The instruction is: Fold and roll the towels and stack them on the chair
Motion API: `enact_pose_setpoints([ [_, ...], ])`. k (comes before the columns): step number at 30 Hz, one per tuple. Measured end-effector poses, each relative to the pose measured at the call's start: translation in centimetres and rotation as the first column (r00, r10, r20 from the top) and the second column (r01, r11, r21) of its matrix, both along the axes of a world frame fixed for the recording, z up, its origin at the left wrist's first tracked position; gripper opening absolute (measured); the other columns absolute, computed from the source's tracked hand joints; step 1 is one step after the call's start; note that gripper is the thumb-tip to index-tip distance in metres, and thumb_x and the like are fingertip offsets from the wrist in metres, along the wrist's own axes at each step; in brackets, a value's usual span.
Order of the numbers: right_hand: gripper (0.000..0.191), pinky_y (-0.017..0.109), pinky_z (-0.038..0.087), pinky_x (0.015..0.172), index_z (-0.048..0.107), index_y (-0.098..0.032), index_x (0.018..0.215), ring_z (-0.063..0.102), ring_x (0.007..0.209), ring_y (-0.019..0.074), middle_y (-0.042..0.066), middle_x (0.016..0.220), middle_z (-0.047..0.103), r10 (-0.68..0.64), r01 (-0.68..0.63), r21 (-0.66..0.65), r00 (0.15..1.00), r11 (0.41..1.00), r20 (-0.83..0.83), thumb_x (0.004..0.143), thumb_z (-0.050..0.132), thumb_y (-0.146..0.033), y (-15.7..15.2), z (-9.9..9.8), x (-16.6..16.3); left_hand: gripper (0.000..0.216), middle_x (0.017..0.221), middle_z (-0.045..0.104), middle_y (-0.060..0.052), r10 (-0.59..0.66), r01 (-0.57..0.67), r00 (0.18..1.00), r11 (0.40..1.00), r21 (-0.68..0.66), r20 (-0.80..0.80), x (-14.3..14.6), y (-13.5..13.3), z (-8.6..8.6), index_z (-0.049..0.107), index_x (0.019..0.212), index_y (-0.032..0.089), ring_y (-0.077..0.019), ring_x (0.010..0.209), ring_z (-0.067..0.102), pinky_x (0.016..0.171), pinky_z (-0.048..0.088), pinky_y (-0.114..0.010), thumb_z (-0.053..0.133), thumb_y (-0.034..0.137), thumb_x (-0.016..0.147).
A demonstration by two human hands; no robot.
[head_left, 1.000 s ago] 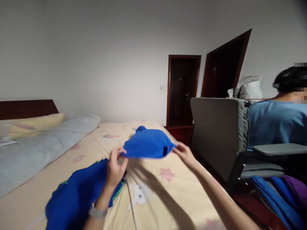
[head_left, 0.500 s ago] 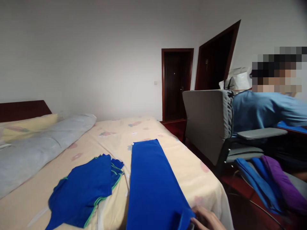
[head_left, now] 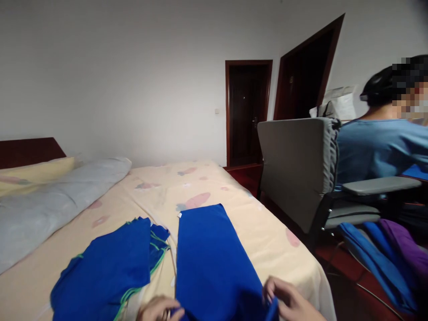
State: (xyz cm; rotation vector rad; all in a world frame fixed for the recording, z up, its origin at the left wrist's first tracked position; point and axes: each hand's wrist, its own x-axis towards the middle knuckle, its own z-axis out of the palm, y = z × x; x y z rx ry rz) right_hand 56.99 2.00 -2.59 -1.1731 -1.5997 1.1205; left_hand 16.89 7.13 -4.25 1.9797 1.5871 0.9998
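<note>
A long blue cloth (head_left: 207,254) lies flat on the bed (head_left: 254,232), folded into a narrow strip that runs away from me. At the picture's bottom edge my left hand (head_left: 159,310) pinches the near left corner of this cloth. My right hand (head_left: 289,301) grips its near right corner with curled fingers. Both hands are partly cut off by the frame. A pile of blue cloths with green trim (head_left: 107,267) lies to the left of the strip, close to my left hand.
A rolled grey quilt (head_left: 53,205) and a yellow pillow (head_left: 36,171) lie at the bed's left. A grey chair (head_left: 294,165) stands right of the bed, with a person in a blue shirt (head_left: 377,147) beyond it. Blue and purple cloths (head_left: 384,249) hang at lower right.
One second ago both hands held the blue cloth up in the air. It now lies flat on the bed as a strip, drawn nearer to me, and both hands grip its near corners.
</note>
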Motion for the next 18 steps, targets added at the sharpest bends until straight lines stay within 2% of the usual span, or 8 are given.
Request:
enact_pose_setpoints([
  [1,0.013,0.033,0.050,0.072,0.056,-0.023,0.075,0.061,0.076,0.0220,0.003,0.078,0.065,0.003,-0.002,0.039,0.999,0.999,-0.036,0.077,0.064,-0.033,2.8,0.6,-0.4,0.015,0.068,0.076,-0.001,-0.009,0.009,1.000,1.000,0.007,0.008,-0.1,1.6,0.7,0.075,0.064,0.049,-0.0334,0.062,0.072,0.060,0.061,-0.044,0.071,0.063,0.063],
  [3,0.013,0.030,0.048,0.070,0.055,-0.022,0.077,0.059,0.074,0.0202,0.002,0.076,0.062,-0.067,0.071,0.130,0.997,0.989,-0.038,0.077,0.060,-0.034,9.4,1.6,-1.2,0.025,0.072,0.077,-0.003,0.001,-0.001,1.000,0.999,0.045,-0.002,0.2,6.8,2.4,0.077,0.068,0.039,-0.0320,0.068,0.072,0.069,0.061,-0.043,0.068,0.062,0.070],
  [6,0.019,0.029,0.048,0.075,0.062,-0.019,0.078,0.062,0.082,0.0215,0.004,0.082,0.067,-0.200,0.177,0.152,0.968,0.972,0.155,0.078,0.048,-0.032,20.2,2.3,-2.3,0.034,0.074,0.076,-0.006,0.067,-0.062,0.997,0.993,0.100,-0.045,1.3,17.0,3.9,0.077,0.075,0.026,-0.0301,0.075,0.072,0.074,0.058,-0.039,0.062,0.057,0.076],
  [8,0.026,0.028,0.047,0.072,0.063,-0.017,0.077,0.063,0.080,0.0218,0.005,0.078,0.067,-0.281,0.255,0.131,0.928,0.958,0.245,0.083,0.042,-0.030,26.7,2.2,-3.0,0.033,0.080,0.077,-0.008,0.107,-0.099,0.992,0.989,0.115,-0.067,2.1,23.4,3.7,0.077,0.081,0.022,-0.0281,0.080,0.073,0.076,0.057,-0.035,0.060,0.050,0.080],
  [10,0.029,0.027,0.045,0.070,0.065,-0.016,0.079,0.064,0.078,0.0218,0.006,0.077,0.067,-0.345,0.321,0.129,0.887,0.938,0.305,0.087,0.041,-0.029,31.7,1.3,-3.8,0.027,0.084,0.077,-0.009,0.153,-0.139,0.983,0.982,0.129,-0.099,2.7,28.2,2.6,0.076,0.082,0.019,-0.0269,0.082,0.073,0.078,0.055,-0.034,0.061,0.042,0.082],
  [13,0.023,0.027,0.044,0.072,0.070,-0.015,0.084,0.066,0.083,0.0230,0.008,0.083,0.070,-0.413,0.385,0.151,0.818,0.910,0.401,0.087,0.051,-0.026,36.1,-1.1,-5.0,0.016,0.088,0.077,-0.012,0.231,-0.206,0.960,0.965,0.162,-0.157,3.3,32.3,0.2,0.074,0.078,0.018,-0.0294,0.090,0.073,0.085,0.052,-0.036,0.064,0.030,0.080],
  [15,0.020,0.028,0.044,0.078,0.073,-0.014,0.091,0.066,0.092,0.0251,0.012,0.095,0.071,-0.456,0.418,0.188,0.769,0.889,0.447,0.087,0.056,-0.025,37.4,-3.0,-5.6,0.013,0.092,0.076,-0.013,0.267,-0.236,0.945,0.957,0.169,-0.189,3.3,33.6,-1.5,0.073,0.078,0.018,-0.0307,0.097,0.071,0.088,0.050,-0.037,0.064,0.026,0.081],
  [18,0.027,0.029,0.042,0.088,0.074,-0.015,0.104,0.064,0.106,0.0270,0.016,0.117,0.068,-0.503,0.443,0.241,0.720,0.864,0.478,0.093,0.057,-0.033,38.2,-5.0,-6.1,0.013,0.089,0.077,-0.009,0.266,-0.246,0.937,0.963,0.114,-0.225,2.6,34.6,-3.2,0.073,0.083,0.020,-0.0276,0.094,0.072,0.081,0.049,-0.032,0.063,0.028,0.085],
])
